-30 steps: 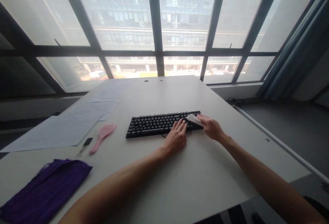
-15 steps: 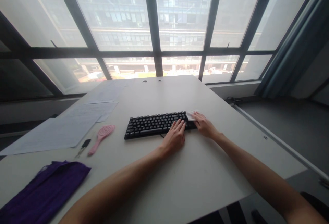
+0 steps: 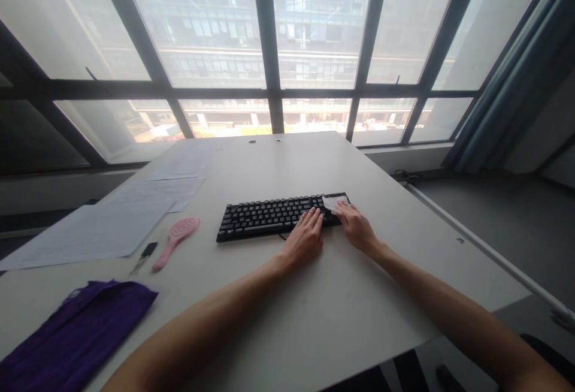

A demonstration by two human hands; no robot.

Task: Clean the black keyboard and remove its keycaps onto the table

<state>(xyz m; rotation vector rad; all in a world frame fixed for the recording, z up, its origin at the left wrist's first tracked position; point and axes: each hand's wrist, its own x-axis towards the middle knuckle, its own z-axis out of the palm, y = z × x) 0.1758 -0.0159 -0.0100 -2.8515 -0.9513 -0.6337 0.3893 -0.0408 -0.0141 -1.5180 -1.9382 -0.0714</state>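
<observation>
One black rectangular keyboard (image 3: pixel 260 219) lies partly beneath the open left hand (image 3: pixel 306 240), right hand (image 3: pixel 358 228) gripping a thin white wipe (image 3: pixel 332 202) atop it.

Head view, forward (and down).

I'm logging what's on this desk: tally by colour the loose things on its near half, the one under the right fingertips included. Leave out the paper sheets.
Black: 2 (keyboard, small black-ended item)
White: 1 (wipe)
Pink: 1 (hairbrush)
Purple: 1 (folded-looking cloth)
Total: 5
</observation>
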